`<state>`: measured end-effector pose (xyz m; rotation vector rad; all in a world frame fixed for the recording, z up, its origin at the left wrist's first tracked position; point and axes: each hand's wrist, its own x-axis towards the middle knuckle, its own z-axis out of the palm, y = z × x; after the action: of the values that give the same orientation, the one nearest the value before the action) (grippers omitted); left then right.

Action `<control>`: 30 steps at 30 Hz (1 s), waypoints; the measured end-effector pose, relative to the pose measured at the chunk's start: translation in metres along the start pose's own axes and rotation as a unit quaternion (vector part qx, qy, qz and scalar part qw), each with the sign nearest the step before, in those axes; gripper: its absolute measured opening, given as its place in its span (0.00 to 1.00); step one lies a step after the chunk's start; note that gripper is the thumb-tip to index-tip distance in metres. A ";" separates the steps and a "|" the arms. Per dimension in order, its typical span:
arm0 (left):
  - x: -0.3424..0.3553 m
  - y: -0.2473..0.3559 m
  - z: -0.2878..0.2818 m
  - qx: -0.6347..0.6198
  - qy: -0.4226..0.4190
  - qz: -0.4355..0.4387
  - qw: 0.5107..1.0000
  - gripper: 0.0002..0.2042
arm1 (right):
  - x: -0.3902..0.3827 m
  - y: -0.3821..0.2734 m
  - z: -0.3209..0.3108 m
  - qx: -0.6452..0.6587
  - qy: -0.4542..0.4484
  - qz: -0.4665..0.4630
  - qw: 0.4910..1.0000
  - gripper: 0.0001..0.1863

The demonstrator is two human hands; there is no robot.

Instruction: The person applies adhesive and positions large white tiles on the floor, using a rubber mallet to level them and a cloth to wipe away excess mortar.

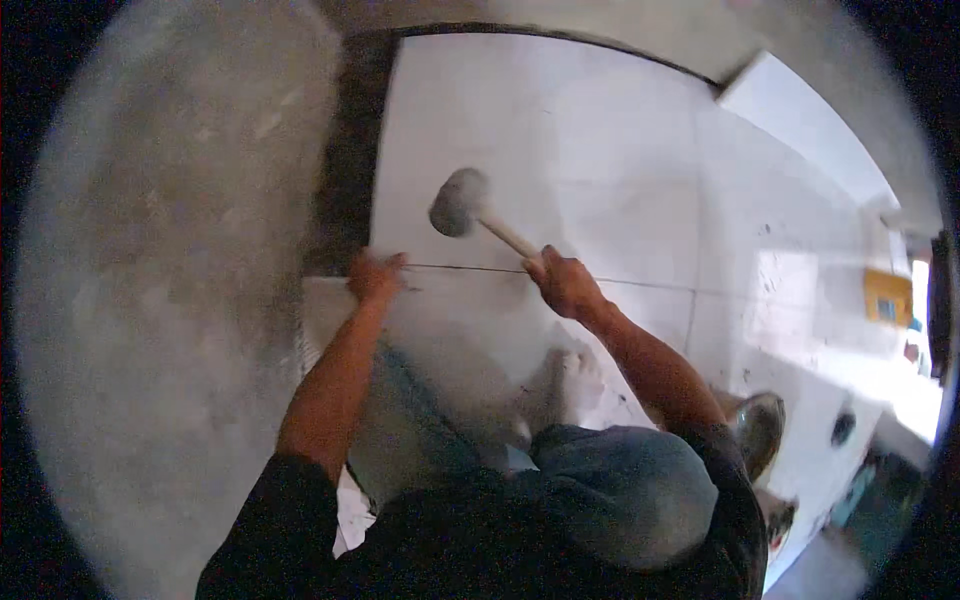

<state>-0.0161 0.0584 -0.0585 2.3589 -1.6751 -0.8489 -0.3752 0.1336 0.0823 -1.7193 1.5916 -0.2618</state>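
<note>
In my right hand (566, 284) is the wooden handle of a mallet (458, 203). Its thick grey-black head, slightly blurred, hangs over a large white floor tile (470, 110). My fingers wrap round the handle's near end. At the tile's near left corner is my left hand (375, 277), by the joint with a nearer tile (450, 315). Smeared fingers keep me from seeing whether this hand is open or closed. A thin dark joint line runs between the two tiles, below the mallet.
Rough grey concrete (180, 280) lies on the left, beside a dark strip (347, 150) along the tile edge. At the far right a loose white tile (800, 110) rests at an angle. A round metal pan (758, 432) and a yellow box (888, 297) are on the right.
</note>
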 end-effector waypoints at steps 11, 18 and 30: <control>0.007 0.013 0.016 -0.001 -0.047 0.022 0.999 0.40 | -0.018 0.019 -0.010 0.092 0.002 0.132 0.987 0.32; -0.018 0.041 -0.015 0.153 -0.008 -0.033 0.988 0.37 | -0.012 -0.015 -0.011 0.075 -0.022 0.113 0.991 0.31; -0.037 0.064 -0.019 0.117 0.058 0.015 0.991 0.31 | -0.021 0.005 0.000 0.007 -0.063 0.005 0.998 0.33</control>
<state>-0.0679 0.0642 -0.0031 2.4680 -1.8465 -0.5217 -0.3837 0.1536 0.0863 -1.6827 1.5027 -0.1558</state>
